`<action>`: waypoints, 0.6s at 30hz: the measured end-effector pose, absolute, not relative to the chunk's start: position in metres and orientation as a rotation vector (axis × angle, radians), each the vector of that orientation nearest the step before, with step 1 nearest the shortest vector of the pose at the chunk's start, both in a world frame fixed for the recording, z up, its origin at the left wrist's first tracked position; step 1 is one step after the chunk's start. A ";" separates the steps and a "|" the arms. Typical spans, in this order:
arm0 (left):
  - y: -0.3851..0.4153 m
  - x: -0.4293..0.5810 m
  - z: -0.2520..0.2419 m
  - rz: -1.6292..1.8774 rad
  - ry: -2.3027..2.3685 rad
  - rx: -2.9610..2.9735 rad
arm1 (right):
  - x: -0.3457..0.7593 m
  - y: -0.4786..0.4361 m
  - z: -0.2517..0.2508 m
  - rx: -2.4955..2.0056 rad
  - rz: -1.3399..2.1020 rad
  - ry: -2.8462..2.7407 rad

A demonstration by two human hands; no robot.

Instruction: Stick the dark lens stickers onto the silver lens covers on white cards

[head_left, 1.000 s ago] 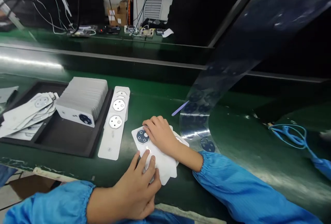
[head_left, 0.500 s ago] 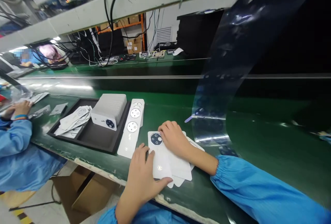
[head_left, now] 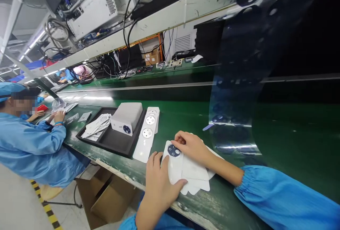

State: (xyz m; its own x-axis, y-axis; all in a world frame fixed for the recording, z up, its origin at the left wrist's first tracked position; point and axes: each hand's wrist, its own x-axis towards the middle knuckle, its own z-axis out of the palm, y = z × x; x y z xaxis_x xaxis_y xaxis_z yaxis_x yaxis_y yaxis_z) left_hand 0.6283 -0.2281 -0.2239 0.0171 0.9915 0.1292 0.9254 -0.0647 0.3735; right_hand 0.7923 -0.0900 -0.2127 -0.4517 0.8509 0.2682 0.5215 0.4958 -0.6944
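A white phone-shaped panel point(head_left: 174, 169) lies on the green bench, a dark camera-ring patch point(head_left: 173, 151) near its upper end. My left hand point(head_left: 161, 182) rests along its left side with fingers and thumb spread, the thumb by the lower edge. Over the patch's right side, my right hand point(head_left: 191, 146) has its fingers curled and thumb and forefinger pinched together; what lies between those tips is too small to make out. Several more white panels point(head_left: 197, 169) are fanned beneath and to the right, partly covered by my right forearm.
Left of my hands are a long white strip point(head_left: 143, 147) with round cutouts and a black tray point(head_left: 113, 141) holding a row of panels point(head_left: 127, 116) and loose white sheets point(head_left: 97, 125). Clear film point(head_left: 233, 116) hangs at the right. A co-worker point(head_left: 26, 141) sits at left.
The camera view has shifted left and up, bringing more of the co-worker into sight. My right fingers have curled more tightly at the patch; my left hand stays beside the panel.
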 end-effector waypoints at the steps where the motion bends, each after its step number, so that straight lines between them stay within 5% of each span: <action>1: -0.228 0.627 -0.222 0.490 2.014 2.079 | 0.792 -0.090 -0.212 -1.107 0.680 -2.154; 10: -0.225 0.577 -0.188 0.258 1.978 2.048 | 0.790 -0.088 -0.212 -1.066 0.592 -2.125; 14: -0.215 0.561 -0.173 0.110 1.862 2.064 | 0.797 -0.103 -0.162 -1.040 0.615 -1.971; 18: -0.215 0.563 -0.168 0.087 1.728 2.128 | 0.828 -0.154 -0.094 -0.744 1.036 -1.832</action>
